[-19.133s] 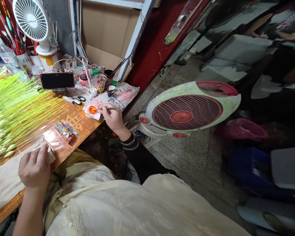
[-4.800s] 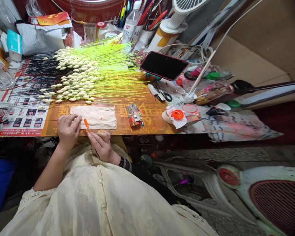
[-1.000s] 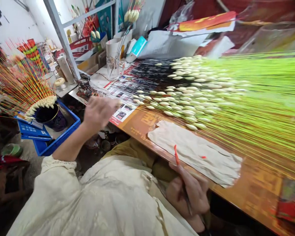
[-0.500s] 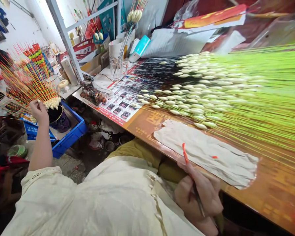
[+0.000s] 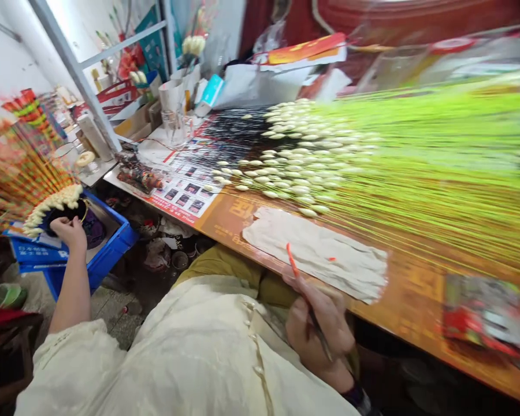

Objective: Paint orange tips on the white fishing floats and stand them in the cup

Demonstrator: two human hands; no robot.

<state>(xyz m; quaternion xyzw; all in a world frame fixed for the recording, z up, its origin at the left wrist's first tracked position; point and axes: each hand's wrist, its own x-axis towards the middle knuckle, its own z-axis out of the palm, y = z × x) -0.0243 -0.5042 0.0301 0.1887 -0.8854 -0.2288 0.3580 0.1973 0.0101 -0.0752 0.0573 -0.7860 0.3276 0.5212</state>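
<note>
Holds the left arm (image 5: pixel 75 289) low and nearly straight, far out to the side, with the left hand (image 5: pixel 69 232) bent and its fingers curled, just beside a dark round pot (image 5: pixel 97 230) in a blue plastic crate (image 5: pixel 115 245). Cannot tell the state of the left grip: too small and turned away to see if pinching something or not. Has next to this hand cream bodies (image 5: pixel 56 205) in a curved row along the pot, with red and yellow stems (image 5: pixel 34 164) fanned outward, blurred.

Holds the right hand (image 5: pixel 320 323) in front of the body, near the edge of the bench (image 5: pixel 225 216), palm turned inward, with a dark cuff (image 5: pixel 357 398) at the wrist. Pinches in the right grip a thin brush (image 5: pixel 293 261), slanting upward, narrow and orange at the tip. Has this tip before a pale, wrinkled cloth (image 5: pixel 351 273) with a small orange mark. Has behind the cloth many smooth white bodies (image 5: pixel 301 189), oval with pointed ends, and fine, straight yellow-green stems (image 5: pixel 442 144), spread over the glossy orange surface.
</note>
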